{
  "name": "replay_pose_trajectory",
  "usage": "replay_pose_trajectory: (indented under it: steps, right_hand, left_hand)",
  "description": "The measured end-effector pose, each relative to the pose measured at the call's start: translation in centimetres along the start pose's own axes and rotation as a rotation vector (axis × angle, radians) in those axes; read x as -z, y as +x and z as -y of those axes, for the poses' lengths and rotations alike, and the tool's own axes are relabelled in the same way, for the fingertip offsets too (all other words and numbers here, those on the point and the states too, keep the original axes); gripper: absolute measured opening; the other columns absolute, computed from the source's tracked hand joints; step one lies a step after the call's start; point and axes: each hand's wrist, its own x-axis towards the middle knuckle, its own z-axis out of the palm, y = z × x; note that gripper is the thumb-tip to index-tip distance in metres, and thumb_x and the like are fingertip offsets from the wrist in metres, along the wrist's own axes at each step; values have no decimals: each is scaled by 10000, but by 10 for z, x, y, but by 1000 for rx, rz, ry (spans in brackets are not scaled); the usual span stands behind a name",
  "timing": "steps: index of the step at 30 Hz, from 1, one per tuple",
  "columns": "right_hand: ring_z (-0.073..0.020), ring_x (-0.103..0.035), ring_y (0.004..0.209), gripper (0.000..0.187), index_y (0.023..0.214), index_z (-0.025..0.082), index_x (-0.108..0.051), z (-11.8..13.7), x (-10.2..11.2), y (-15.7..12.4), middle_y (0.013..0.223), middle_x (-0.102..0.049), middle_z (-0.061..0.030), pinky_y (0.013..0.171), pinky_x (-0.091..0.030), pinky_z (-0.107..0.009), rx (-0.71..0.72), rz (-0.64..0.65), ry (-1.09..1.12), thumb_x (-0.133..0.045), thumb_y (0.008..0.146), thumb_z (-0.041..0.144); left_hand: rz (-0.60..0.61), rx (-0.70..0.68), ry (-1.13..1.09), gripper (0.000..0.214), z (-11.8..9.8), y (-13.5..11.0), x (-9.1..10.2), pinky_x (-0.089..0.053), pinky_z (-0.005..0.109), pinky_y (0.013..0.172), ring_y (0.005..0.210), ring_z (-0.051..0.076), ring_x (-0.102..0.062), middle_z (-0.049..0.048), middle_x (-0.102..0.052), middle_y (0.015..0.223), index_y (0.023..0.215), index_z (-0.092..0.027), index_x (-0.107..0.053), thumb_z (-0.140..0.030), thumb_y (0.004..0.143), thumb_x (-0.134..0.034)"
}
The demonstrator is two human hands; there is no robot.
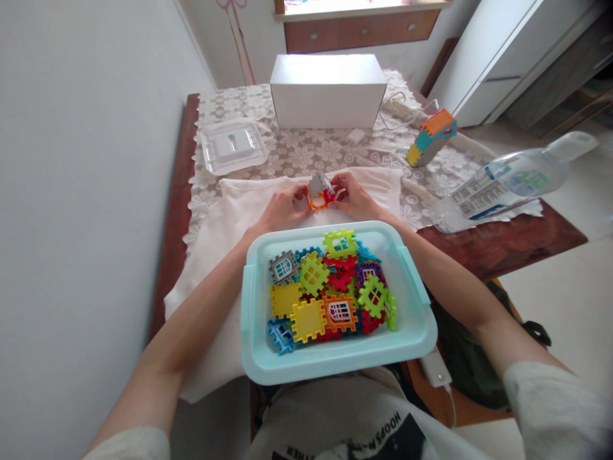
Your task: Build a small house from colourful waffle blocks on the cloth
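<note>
My left hand and my right hand meet over a white cloth beyond the tray. Both pinch a small cluster of interlocking plastic tiles, grey on top, orange and red below. A light-blue plastic tray rests near me, against my lap, holding several toothed building tiles in yellow, green, orange, red, blue and grey, some with window inserts.
A finished multicoloured tile block stands at the right on the lace tablecloth. A white box sits at the far edge, a clear plastic lid at the left. A plastic bottle lies on the right. The wall runs close along the left.
</note>
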Motion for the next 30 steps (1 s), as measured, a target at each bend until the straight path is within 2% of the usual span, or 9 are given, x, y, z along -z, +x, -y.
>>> replay_pose_trajectory:
  steps: [3,9,14,18,24,30]
  right_hand:
    - [-273,-697,1115,559,1209,318,-567,1,-1,1,1295,-709,-76,906,-630,-429,18,-22,-31,-934,796,399]
    - [-280,-747,1048,546,1192,277,-660,6,-5,2,1242,-792,-83,938,-663,-471,-3,-69,-101,-978,775,427]
    - [-284,-765,1064,565,1244,269,-696,10,-4,3,1261,-824,-82,984,-673,-497,-18,-46,-117,-1000,806,458]
    - [-290,-777,1045,549,1241,258,-719,10,-3,3,1192,-832,-82,969,-673,-496,-18,-42,-142,-1001,811,447]
    - [-282,-770,1049,444,1243,224,-713,13,-3,3,1169,-836,-91,980,-667,-473,-22,-38,-224,-930,865,309]
    - [-287,-769,1068,472,1286,214,-697,9,-2,3,1206,-838,-100,1000,-664,-480,6,-39,-265,-909,880,325]
  left_hand:
    - [11,11,-5,489,0,1,1,-682,454,1052,1125,306,-827,110,-881,1304,1334,-230,-820,-264,849,-870]
    - [43,32,19,504,0,2,2,-667,455,1038,1147,315,-814,123,-871,1318,1381,-198,-812,-326,897,-871]
    - [58,55,85,533,-1,3,3,-650,447,1011,1080,286,-792,116,-871,1307,1419,-197,-801,-324,906,-868]
    - [55,51,117,513,0,4,2,-651,466,1010,1058,307,-797,113,-876,1284,1383,-216,-816,-333,885,-862]
    - [68,64,125,530,0,4,2,-649,482,1034,1088,320,-797,125,-865,1313,1400,-208,-796,-353,892,-825]
    - [63,65,124,517,-1,3,2,-656,503,1030,1106,328,-793,120,-857,1319,1397,-220,-783,-327,893,-821]
